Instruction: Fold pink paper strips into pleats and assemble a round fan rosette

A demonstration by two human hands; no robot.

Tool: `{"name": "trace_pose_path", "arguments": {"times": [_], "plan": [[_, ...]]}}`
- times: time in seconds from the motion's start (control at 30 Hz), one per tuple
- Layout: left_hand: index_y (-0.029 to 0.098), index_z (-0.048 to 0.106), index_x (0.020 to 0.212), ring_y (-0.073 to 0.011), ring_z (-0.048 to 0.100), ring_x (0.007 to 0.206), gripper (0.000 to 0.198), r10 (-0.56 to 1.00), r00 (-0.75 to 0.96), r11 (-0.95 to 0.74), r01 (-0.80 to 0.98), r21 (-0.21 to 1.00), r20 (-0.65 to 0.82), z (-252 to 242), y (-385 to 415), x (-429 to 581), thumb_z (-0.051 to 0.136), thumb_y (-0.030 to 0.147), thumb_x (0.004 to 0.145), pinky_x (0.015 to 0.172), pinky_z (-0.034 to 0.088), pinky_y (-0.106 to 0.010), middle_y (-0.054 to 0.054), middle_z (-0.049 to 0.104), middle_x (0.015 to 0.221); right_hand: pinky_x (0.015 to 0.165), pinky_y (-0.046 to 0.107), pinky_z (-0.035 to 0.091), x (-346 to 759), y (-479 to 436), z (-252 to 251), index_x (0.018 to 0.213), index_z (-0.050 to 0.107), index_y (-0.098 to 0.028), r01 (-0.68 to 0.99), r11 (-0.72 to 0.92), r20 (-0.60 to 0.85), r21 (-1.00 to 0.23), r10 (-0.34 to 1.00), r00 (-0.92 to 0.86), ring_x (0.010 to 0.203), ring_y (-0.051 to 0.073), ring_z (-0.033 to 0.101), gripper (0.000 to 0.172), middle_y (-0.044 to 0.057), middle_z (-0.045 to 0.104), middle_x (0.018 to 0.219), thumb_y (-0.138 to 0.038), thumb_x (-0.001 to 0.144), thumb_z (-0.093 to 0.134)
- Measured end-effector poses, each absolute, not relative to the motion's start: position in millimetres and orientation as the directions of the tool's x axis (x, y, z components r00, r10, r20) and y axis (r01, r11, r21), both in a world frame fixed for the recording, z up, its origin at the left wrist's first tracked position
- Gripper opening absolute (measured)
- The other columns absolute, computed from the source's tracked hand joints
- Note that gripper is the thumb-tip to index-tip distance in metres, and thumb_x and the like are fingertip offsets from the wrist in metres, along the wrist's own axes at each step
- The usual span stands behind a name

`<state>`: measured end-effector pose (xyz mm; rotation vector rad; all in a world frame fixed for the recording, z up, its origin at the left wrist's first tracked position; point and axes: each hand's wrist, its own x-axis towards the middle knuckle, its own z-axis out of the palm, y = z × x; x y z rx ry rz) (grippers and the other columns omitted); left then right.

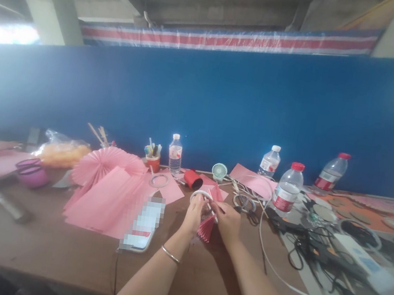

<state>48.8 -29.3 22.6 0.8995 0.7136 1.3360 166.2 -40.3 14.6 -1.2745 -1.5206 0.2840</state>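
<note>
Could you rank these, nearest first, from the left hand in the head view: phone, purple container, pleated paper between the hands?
1. Pleated paper: just right of the left hand.
2. Phone: left of it.
3. Purple container: far left.

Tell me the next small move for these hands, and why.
Perhaps pinch the pleated paper closer together with the right hand: its folds spread out below the hands, and that hand is right beside them, while the left hand seems to hold the white ring.

1 head-worn camera looks forward and down over the nearby hands [193,217] and table [61,243] toward a blue partition [203,100].
</note>
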Motion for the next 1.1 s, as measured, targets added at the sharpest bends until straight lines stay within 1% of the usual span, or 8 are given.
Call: {"name": "trace_pose_path", "arguments": {"times": [0.13,0.3,0.47,0.63,0.73,0.83,1.0,1.1], "plan": [[0.019,0.054,0.097,-0.0226,0.047,0.108,0.033,0.987,0.153,0.049,-0.564,0.824,0.046,14.2,-22.0,49.1,0.053,0.042,0.073,0.084,0.041,-0.033,-0.011,0.053,0.109,0.067,0.025,0.041,170.0,-43.8,21.5,0.077,0.065,-0.019,0.582,0.389,0.599,-0.714,0.77,0.219,0.07,0.016,0.057,0.027,0.005,0.065,0.077,-0.036,0.079,0.043],[0.02,0.057,0.095,-0.019,0.052,0.099,0.03,0.977,0.212,0.107,-0.629,0.77,0.038,15.7,-25.4,51.7,0.057,0.038,0.071,0.084,0.041,-0.03,-0.009,0.055,0.105,0.066,0.027,0.043,171.6,-45.1,24.9,0.088,0.061,-0.017,0.524,0.395,0.576,-0.755,0.782,0.24,0.068,0.016,0.056,0.029,0.006,0.063,0.082,-0.039,0.077,0.045],[0.021,0.058,0.096,-0.0168,0.054,0.095,0.03,0.966,0.252,0.115,-0.6,0.791,0.051,15.9,-26.0,52.8,0.056,0.037,0.071,0.082,0.042,-0.025,-0.009,0.056,0.101,0.066,0.026,0.04,167.3,-44.3,22.8,0.076,0.061,-0.017,0.585,0.387,0.61,-0.713,0.753,0.246,0.069,0.016,0.055,0.027,0.006,0.062,0.075,-0.037,0.078,0.042],[0.021,0.055,0.097,-0.0144,0.052,0.097,0.028,0.988,0.152,0.1,-0.661,0.744,0.003,18.6,-17.4,48.1,0.05,0.039,0.076,0.08,0.041,-0.024,-0.006,0.055,0.105,0.058,0.027,0.042,192.4,-28.8,20.1,0.085,0.055,-0.014,0.374,0.295,0.472,-0.879,0.653,0.593,0.059,0.016,0.054,0.028,0.006,0.059,0.069,-0.037,0.077,0.04],[0.018,0.055,0.092,-0.0166,0.057,0.084,0.031,0.987,0.161,0.109,-0.741,0.662,0.017,26.5,-14.5,40.2,0.045,0.044,0.077,0.071,0.044,-0.029,-0.007,0.058,0.094,0.056,0.03,0.043,223.2,-16.2,17.1,0.1,0.048,-0.011,0.246,0.246,0.336,-0.938,0.456,0.824,0.058,0.017,0.056,0.033,0.01,0.059,0.078,-0.031,0.077,0.036],[0.017,0.055,0.09,-0.0184,0.058,0.076,0.037,0.969,0.244,0.177,-0.802,0.57,0.044,33.4,-14.3,31.7,0.041,0.048,0.077,0.065,0.045,-0.032,-0.006,0.057,0.085,0.073,0.037,0.04,240.0,-11.6,14.1,0.098,0.052,-0.01,0.532,0.133,0.542,-0.836,0.343,0.767,0.082,0.024,0.054,0.035,0.016,0.056,0.095,-0.028,0.068,0.049],[0.016,0.055,0.09,-0.0179,0.057,0.075,0.039,0.962,0.27,0.213,-0.842,0.495,0.044,36.3,-15.0,26.9,0.04,0.049,0.077,0.065,0.046,-0.033,-0.007,0.057,0.082,0.067,0.033,0.041,216.9,-19.3,12.8,0.086,0.056,-0.015,0.643,0.154,0.6,-0.75,0.565,0.566,0.069,0.02,0.054,0.022,0.008,0.06,0.075,-0.03,0.075,0.045],[0.015,0.056,0.091,-0.0183,0.057,0.077,0.04,0.956,0.287,0.225,-0.847,0.482,0.057,36.5,-15.3,27.5,0.041,0.049,0.076,0.066,0.046,-0.033,-0.007,0.057,0.084,0.073,0.032,0.04,196.7,-25.3,15.4,0.087,0.057,-0.016,0.677,0.295,0.667,-0.674,0.637,0.386,0.079,0.02,0.054,0.022,0.009,0.06,0.085,-0.031,0.075,0.046]]}}
